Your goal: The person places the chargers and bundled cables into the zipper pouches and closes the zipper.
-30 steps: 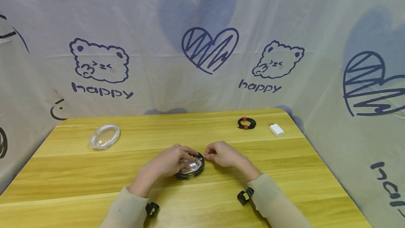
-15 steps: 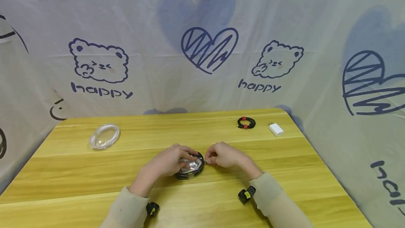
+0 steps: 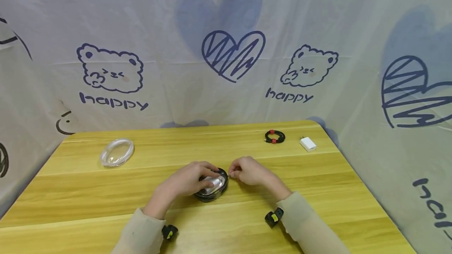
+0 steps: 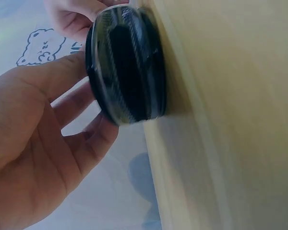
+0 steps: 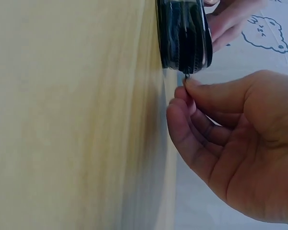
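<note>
A round black zip case (image 3: 211,193) with a clear, shiny top stands at the middle of the wooden table. My left hand (image 3: 188,178) grips it from the left, fingers and thumb over its upper rim. In the left wrist view, textured bands run round the side of the case (image 4: 129,67). At the right side of the case, my right hand (image 3: 248,171) pinches a small dark zipper pull (image 5: 186,82) between thumb and forefinger; the pull is mostly hidden by the fingertips. Its other fingers are curled in the right wrist view.
A clear round object with a whitish rim (image 3: 130,153) lies at the table's back left. At the back right are a coiled black cable (image 3: 281,139) with red ties and a white plug adapter (image 3: 308,144). A printed cloth (image 3: 169,89) hangs behind the table (image 3: 106,207).
My right hand dips slightly and then rises again beside the case, still pinching the pull. The case has tilted a little under my left hand, which otherwise stays in place.
</note>
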Tool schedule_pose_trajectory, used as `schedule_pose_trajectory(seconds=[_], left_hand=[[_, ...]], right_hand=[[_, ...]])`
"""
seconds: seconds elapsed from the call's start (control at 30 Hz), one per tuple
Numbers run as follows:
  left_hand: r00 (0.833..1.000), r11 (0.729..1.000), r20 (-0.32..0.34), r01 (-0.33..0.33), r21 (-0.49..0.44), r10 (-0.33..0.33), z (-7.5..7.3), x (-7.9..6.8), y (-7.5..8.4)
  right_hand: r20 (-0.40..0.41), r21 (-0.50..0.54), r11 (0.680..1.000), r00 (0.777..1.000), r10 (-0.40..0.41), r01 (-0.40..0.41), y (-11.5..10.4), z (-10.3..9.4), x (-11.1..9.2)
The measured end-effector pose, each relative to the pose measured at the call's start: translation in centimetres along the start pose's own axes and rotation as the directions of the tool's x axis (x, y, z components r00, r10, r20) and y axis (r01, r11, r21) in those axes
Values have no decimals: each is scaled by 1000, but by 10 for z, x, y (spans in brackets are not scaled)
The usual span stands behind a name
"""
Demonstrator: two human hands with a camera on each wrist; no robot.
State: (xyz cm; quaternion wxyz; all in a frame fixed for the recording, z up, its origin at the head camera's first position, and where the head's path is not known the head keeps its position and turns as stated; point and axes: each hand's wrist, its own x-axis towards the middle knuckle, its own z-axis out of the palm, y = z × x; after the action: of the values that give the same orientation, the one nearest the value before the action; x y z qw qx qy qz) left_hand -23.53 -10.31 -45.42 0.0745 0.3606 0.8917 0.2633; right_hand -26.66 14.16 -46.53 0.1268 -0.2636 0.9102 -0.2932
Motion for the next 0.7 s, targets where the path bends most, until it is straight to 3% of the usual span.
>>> schedule_pose_trajectory(seconds=[0.13, 0.37, 0.7], left_hand=[[1000, 1000, 15, -12, 4, 12, -1, 0, 2], [996, 996, 13, -91, 18, 91, -1, 1, 3], [1000, 1000, 23, -14, -19, 15, 1, 3, 5]], right_hand=[[-23, -19, 1000, 1000, -2, 1, 0, 2, 1], [-22, 6, 1000, 1000, -14, 14, 1, 3, 2], [8, 23, 1000, 1000, -13, 13, 3, 0, 1]])
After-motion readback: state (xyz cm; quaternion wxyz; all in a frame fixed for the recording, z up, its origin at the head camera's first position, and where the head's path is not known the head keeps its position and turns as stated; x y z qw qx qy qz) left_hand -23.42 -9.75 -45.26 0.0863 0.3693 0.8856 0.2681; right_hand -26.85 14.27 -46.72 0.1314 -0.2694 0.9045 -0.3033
